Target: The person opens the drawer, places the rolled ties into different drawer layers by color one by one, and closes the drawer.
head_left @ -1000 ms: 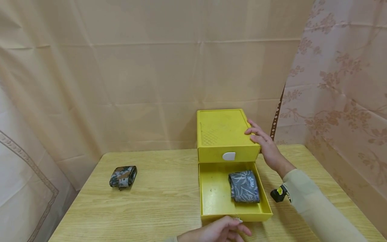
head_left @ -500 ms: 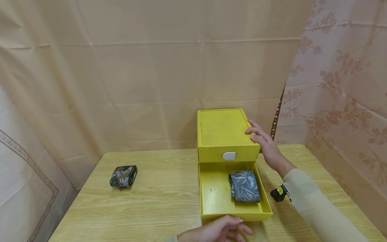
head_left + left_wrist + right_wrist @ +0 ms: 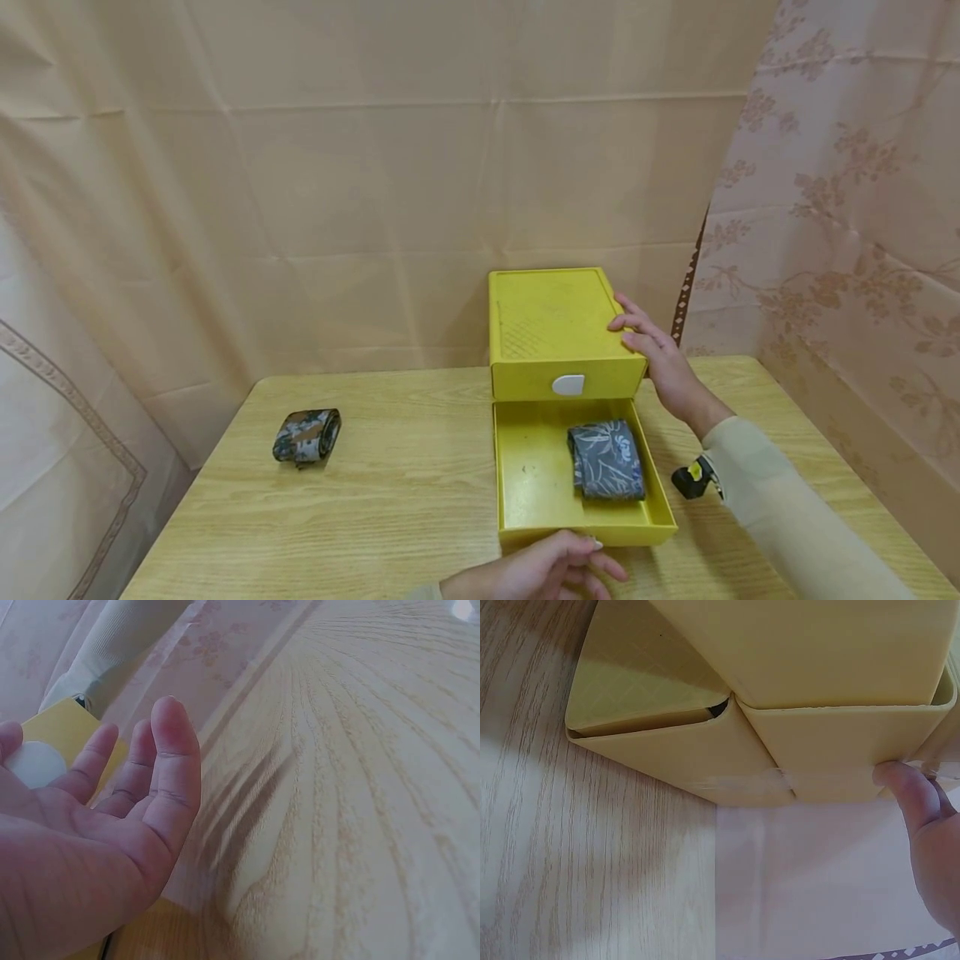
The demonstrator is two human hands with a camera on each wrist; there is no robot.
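A yellow two-drawer box [image 3: 551, 312] stands on the wooden table, its lower drawer [image 3: 525, 492] pulled out toward me. A folded grey cloth [image 3: 609, 461] with a pale leaf print lies in that drawer, toward the right. My left hand [image 3: 543, 571] is at the drawer's front; the thumb lies against the front by a bit of white handle, while the other fingers extend loosely. The left wrist view shows the white handle [image 3: 36, 763] beyond the palm. My right hand [image 3: 667, 367] rests over the box's upper right edge; a fingertip [image 3: 892, 772] touches its side.
A rolled camouflage-print cloth [image 3: 306, 436] lies on the left of the table [image 3: 375, 517]. Beige curtain [image 3: 360, 208] hangs behind the table, and a flowered curtain [image 3: 862, 233] borders the right. A small black device [image 3: 692, 479] sits at the right sleeve.
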